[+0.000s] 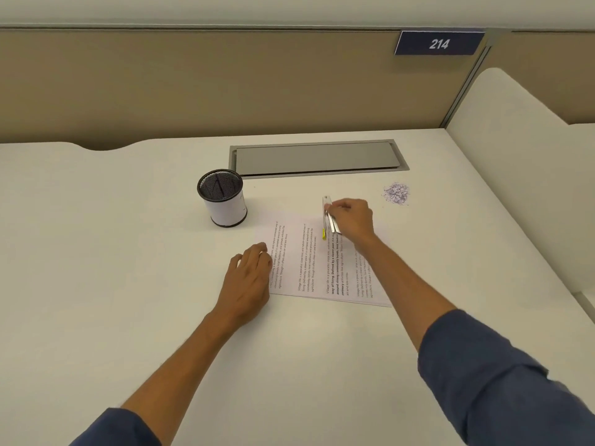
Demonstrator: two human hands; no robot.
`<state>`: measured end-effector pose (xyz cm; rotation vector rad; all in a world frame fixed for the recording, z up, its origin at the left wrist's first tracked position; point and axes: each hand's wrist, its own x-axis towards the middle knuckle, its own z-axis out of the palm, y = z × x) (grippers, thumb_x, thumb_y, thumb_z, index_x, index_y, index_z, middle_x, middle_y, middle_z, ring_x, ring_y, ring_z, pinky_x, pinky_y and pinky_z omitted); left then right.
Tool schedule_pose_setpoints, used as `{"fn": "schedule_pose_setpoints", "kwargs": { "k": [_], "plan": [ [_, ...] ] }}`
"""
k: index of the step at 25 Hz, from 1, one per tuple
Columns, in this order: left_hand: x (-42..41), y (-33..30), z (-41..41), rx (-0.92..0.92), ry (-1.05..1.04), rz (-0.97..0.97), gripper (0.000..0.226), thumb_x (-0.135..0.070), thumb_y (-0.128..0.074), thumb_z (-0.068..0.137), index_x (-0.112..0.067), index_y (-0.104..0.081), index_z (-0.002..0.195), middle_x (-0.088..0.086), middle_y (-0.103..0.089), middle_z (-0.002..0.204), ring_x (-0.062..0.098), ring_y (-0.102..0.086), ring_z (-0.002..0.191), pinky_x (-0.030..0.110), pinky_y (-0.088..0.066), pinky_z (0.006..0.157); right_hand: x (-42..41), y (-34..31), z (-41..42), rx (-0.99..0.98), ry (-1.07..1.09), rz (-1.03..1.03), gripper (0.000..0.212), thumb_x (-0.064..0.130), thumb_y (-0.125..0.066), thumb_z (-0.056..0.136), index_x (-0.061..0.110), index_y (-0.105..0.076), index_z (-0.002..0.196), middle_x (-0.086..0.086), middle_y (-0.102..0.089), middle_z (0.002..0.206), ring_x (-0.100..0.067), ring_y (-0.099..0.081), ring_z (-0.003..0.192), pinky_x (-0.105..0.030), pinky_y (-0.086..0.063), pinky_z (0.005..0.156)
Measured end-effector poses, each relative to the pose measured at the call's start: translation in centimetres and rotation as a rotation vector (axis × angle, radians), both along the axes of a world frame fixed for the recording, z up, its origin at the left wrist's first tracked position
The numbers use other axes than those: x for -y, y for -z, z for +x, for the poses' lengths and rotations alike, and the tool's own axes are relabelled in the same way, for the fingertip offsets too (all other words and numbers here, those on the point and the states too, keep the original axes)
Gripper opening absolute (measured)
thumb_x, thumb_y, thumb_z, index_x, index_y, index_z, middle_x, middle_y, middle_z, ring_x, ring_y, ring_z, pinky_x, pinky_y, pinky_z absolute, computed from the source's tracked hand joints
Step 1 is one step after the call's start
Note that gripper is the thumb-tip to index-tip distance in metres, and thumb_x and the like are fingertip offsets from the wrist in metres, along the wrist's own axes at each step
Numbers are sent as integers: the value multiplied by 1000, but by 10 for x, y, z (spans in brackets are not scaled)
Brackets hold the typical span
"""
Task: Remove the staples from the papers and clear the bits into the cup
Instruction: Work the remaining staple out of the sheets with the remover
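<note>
- Head view has both your arms out over the white desk (128, 284), blue sleeves pushed back at the forearms.
- Your left hand (248, 278) lies flat, fingers straight and close together, fingertips pressing the near-left edge of the papers (309, 262).
- Your right hand (351, 220) sits over the far end of those sheets, fingers curled and pinched around a silver staple remover (330, 218).
- That tool pokes out left of your right fingertips; a yellow tip shows at its lower end, down on the printed page. Whether a staple is caught in it, I cannot tell.
- Papers run between your two hands, text turned sideways to you, stacked with edges slightly offset at the near side.
- Beyond your left fingertips and well apart from them stands the cup (222, 197), upright, black mesh rim, white band round its body.
- Off past your right knuckles, to the right and apart from the sheets, a small heap of pale paper bits (396, 193) lies on the desk.
- Straight ahead of both hands, a grey cable flap (317, 157) is set in the desk; a blue plate reading 214 (439, 43) hangs on the tan partition.
</note>
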<state>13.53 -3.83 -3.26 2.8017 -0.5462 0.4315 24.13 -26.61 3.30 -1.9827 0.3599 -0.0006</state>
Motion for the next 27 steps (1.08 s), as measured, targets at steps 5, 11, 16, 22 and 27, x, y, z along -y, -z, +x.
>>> {"fn": "schedule_pose_setpoints", "kwargs": {
  "k": [5,11,16,22,27],
  "plan": [
    [25,14,14,-114,-37,-26,20,9,-56,83,0,-53,101,29,-51,133,46,-50,122,51,-46,93,-4,13,60,-35,-40,-66,14,25,-69,83,13,-75,85,-3,-65,73,-23,-60,72,-46,-57,81],
    [16,27,5,-178,19,-51,26,11,-44,87,0,-51,109,25,-43,145,43,-34,140,57,-29,113,-10,26,89,-37,-108,-189,20,22,-66,88,4,-73,93,-14,-70,89,-26,-59,81,-37,-51,81],
    [-8,23,-1,-216,139,-87,19,5,-39,95,-8,-46,107,17,-36,151,32,-24,146,50,-19,119,-16,33,91,-26,-95,-310,35,26,-61,89,-6,-69,79,-18,-61,70,-30,-50,67,-29,-38,60],
    [0,3,0,-229,122,-260,21,-16,-25,103,-9,-45,103,11,-44,141,21,-36,134,33,-26,115,-19,33,83,-8,-35,-454,34,33,-57,89,3,-66,77,-8,-64,74,-31,-59,72,-30,-42,62],
    [17,-19,6,-429,-170,-875,18,-23,-37,103,-14,-53,103,-8,-56,128,3,-53,111,14,-37,95,-26,11,44,162,-160,-364,21,31,-59,88,17,-71,99,5,-70,97,-16,-66,90,-33,-52,82]
  ]
}}
